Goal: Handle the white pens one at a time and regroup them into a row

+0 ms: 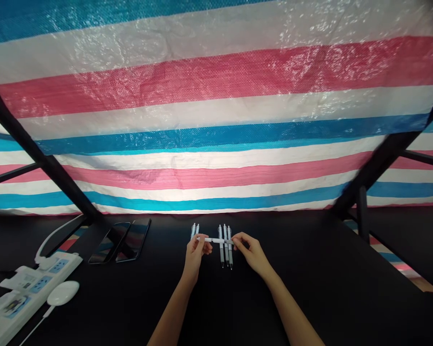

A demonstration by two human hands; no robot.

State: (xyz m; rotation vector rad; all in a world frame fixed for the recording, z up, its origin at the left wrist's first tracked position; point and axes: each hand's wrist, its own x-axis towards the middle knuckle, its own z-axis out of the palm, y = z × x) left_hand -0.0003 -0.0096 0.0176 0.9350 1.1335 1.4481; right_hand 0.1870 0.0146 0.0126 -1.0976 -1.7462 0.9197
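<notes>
Two bare forearms [171, 311], entering from the near edge. One long white plastic power strip with blue socket panels [39, 285], near left, plugs fitted; beside it, one white oval device on a cable [63, 293]. One left hand [197, 251], fingers curled, thumb and fingertips pinching an end of the held pen; one right hand [251, 252], thumb and forefinger closed at its other end, remaining fingers loosely bent. One slim white pen with a grey section [215, 240], held level between the hands, crossing above three matching white-and-grey pens [226, 253], side by side on the black tabletop [310, 283]. Two similar white pens [195, 229], partly hidden behind the left hand. Status, as judged: handling in progress; held pen not yet laid down, three aligned, two apart; whether either group is finished cannot be told. Two dark glossy phones [134, 242], left. Black frame bars [54, 168]; beyond, striped woven plastic sheeting [216, 89].
</notes>
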